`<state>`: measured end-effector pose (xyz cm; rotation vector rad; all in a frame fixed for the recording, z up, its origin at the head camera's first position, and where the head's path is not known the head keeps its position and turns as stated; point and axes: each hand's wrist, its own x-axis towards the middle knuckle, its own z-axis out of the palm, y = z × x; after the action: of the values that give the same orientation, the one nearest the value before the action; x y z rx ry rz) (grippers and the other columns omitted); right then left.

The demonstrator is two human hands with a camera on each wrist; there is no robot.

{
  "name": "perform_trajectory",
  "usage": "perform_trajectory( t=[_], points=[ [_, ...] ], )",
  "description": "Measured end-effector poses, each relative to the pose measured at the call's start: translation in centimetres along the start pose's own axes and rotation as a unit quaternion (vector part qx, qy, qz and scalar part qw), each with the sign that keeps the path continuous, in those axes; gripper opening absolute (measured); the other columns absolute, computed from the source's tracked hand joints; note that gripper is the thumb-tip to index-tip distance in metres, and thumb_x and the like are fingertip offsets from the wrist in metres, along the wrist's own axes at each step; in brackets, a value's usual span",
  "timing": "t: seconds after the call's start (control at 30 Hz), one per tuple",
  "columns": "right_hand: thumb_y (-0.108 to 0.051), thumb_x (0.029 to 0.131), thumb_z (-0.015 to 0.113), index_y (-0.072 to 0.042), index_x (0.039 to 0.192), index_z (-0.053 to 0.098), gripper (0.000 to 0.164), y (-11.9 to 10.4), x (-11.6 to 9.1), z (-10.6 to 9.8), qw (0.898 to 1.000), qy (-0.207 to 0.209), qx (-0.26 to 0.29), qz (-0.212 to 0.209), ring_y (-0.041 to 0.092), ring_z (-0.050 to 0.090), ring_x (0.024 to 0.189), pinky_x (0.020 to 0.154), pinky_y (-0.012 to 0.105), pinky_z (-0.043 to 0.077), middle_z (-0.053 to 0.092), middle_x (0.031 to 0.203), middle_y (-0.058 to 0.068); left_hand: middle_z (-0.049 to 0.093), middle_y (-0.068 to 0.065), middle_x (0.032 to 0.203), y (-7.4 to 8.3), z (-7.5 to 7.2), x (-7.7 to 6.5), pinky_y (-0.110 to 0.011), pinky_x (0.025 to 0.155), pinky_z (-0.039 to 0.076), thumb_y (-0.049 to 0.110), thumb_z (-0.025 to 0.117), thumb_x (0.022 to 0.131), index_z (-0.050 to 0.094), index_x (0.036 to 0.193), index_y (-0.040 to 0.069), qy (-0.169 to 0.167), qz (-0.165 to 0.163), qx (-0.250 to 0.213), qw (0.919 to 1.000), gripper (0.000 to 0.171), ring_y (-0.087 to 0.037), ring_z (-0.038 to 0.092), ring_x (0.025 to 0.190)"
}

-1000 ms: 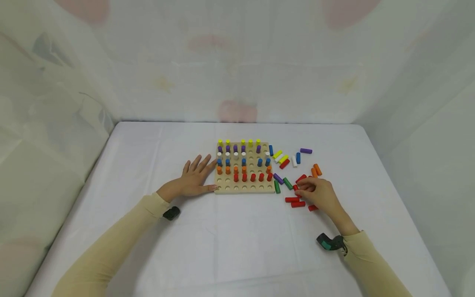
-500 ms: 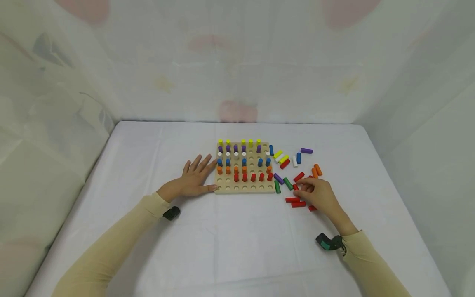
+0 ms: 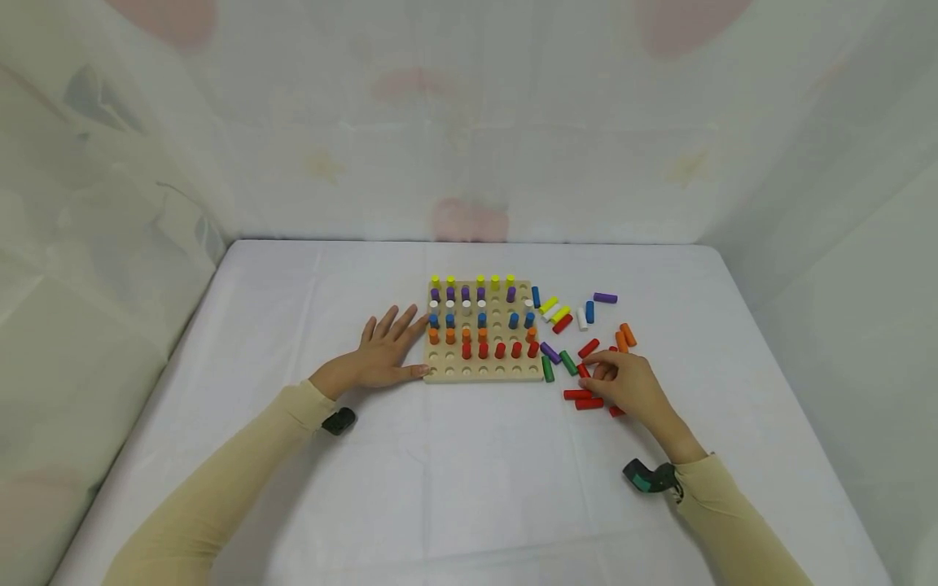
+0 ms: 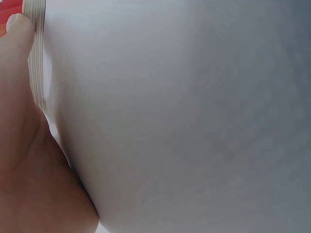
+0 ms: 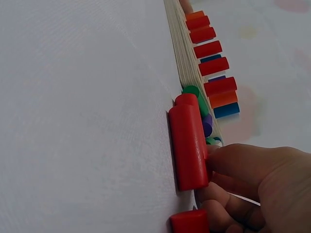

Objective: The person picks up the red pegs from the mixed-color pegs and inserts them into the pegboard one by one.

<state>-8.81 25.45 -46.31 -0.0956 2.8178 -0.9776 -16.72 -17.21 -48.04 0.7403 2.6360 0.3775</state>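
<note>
A wooden pegboard (image 3: pixel 484 375) stands mid-table with rows of coloured pegs upright in its holes. My left hand (image 3: pixel 381 356) lies spread at the board's left side, thumb at its near left corner; in the left wrist view that thumb (image 4: pixel 19 34) reaches the board's edge. Right of the board, my right hand (image 3: pixel 626 381) pinches a red peg (image 3: pixel 583 370) between thumb and fingers, low over the loose pegs. The right wrist view shows the thumb (image 5: pixel 243 162) behind another red peg (image 5: pixel 188 148), which partly hides the pinched one.
Loose pegs lie scattered right of the board: a purple peg (image 3: pixel 604 298), a green peg (image 3: pixel 547 369), an orange peg (image 3: pixel 628 334), and several red, blue, white and yellow ones. Two red pegs lie just in front of the right hand, one of them a red peg (image 3: pixel 589 404).
A loose red peg beside my right fingertips has shifted slightly away and to the left. My right hand has barely moved around the pinched red peg. My left hand stays at the board.
</note>
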Motion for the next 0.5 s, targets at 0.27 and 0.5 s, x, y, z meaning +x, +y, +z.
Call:
perform_trajectory(
  t=[0.27,0.5],
  points=[
    [-0.023,0.084,0.079,-0.006,0.112,0.071,0.034,-0.36,-0.05,0.01,1.000,0.001,-0.001,0.002,0.016,0.052,0.064,0.049,0.021,0.041,0.062,0.075,0.004,-0.009,-0.014,0.168,-0.13,0.06,0.05,-0.072,0.116,-0.005,0.065,0.050,0.094,0.001,0.161,0.022,0.003,0.002,-0.004,1.0000,0.094,-0.046,-0.013,0.153],
    [-0.023,0.084,0.079,-0.005,0.112,0.071,0.034,-0.59,-0.07,-0.12,1.000,0.003,0.005,0.004,0.017,0.052,0.065,0.051,0.021,0.043,0.062,0.075,0.004,-0.014,-0.010,0.168,-0.67,0.57,0.30,-0.070,0.116,-0.010,0.073,0.044,0.091,-0.005,0.160,0.027,-0.002,0.000,-0.007,1.0000,0.096,-0.043,-0.018,0.153]
  ],
)
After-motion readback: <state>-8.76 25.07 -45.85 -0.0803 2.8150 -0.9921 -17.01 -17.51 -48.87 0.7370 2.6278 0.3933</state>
